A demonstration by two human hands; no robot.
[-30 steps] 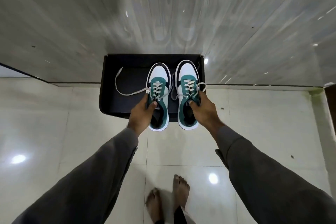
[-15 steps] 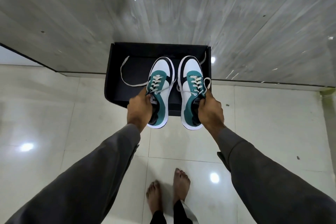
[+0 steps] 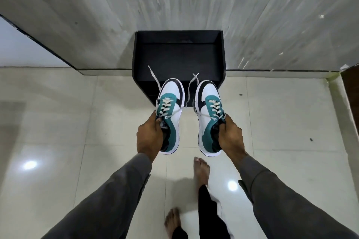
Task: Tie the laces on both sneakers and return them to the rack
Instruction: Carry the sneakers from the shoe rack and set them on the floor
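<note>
Both arms are covered by long grey sleeves of plain, smooth cloth with no pattern, print or badge. The left sleeve ends in a straight edge at the wrist, just short of the bare left hand. The right sleeve ends the same way just short of the bare right hand, and a small flap of the same grey cloth hangs from its underside. Neither hand wears a ring, watch or glove. Between the sleeves, a black trouser leg with a pale lining showing beside it hangs over the right foot. Both feet are bare; the left foot is blurred.
</note>
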